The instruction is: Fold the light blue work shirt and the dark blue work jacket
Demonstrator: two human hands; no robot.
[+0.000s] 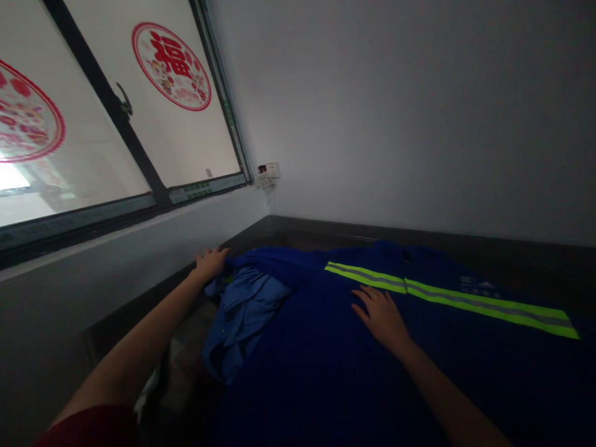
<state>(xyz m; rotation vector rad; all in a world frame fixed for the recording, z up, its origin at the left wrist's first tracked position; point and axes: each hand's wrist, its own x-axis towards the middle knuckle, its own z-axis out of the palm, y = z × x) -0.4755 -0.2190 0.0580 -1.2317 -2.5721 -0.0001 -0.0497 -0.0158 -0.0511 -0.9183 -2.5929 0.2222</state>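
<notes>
A dark blue work jacket (307,347) lies spread out, with a yellow-green reflective stripe (488,305) across its chest and pale printing near the collar side. My right hand (382,315) rests on the jacket just below the stripe, fingers spread and holding nothing. At the jacket's far left edge, by the sleeve, is my left hand (212,264). Its fingers reach toward the blue cloth, but the fingertips are partly hidden, so I cannot tell whether they grip it. A lighter blue garment (251,310) lies crumpled between the left hand and the jacket body.
A dark raised edge (326,225) runs along the grey wall (410,124) behind the jacket. At left stands a window (107,143) with red round stickers (171,66) and a latch. Wall sockets (269,174) sit in the corner. Something whitish (151,388) lies below my left forearm.
</notes>
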